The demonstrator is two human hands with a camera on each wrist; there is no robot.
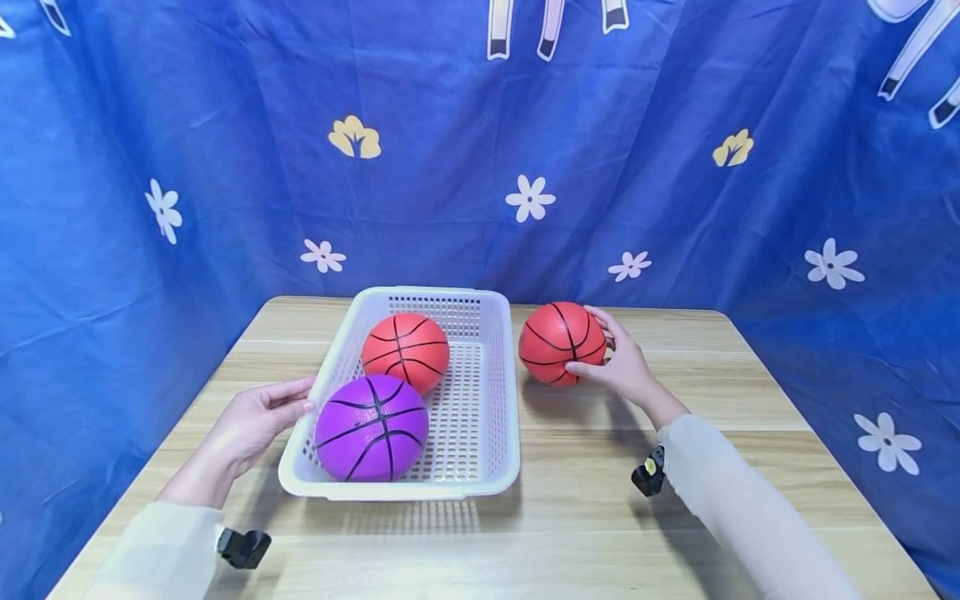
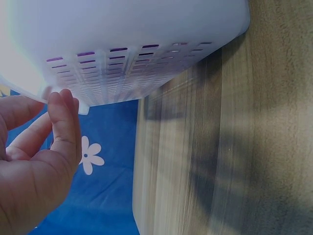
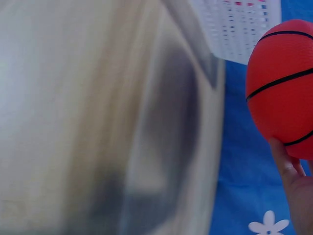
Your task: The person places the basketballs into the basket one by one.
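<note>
A white plastic basket (image 1: 480,492) with perforated walls stands on the table, holding a purple ball (image 1: 372,429) at the front left and an orange-red ball (image 1: 406,352) behind it. Both have black basketball lines. My left hand (image 1: 251,425) pinches the basket's left rim between thumb and fingers; the left wrist view shows its fingertips (image 2: 61,100) at that rim. To the right of the basket, my right hand (image 1: 626,367) grips a red ball (image 1: 558,342) from its right side, thumb in front. In the right wrist view this ball (image 3: 283,88) looks raised off the table.
The light wooden table (image 1: 600,517) carries the basket near its left half. A blue curtain (image 1: 450,208) with white flowers hangs behind the table and along both sides. Dark wrist cameras (image 1: 243,548) sit on both sleeves.
</note>
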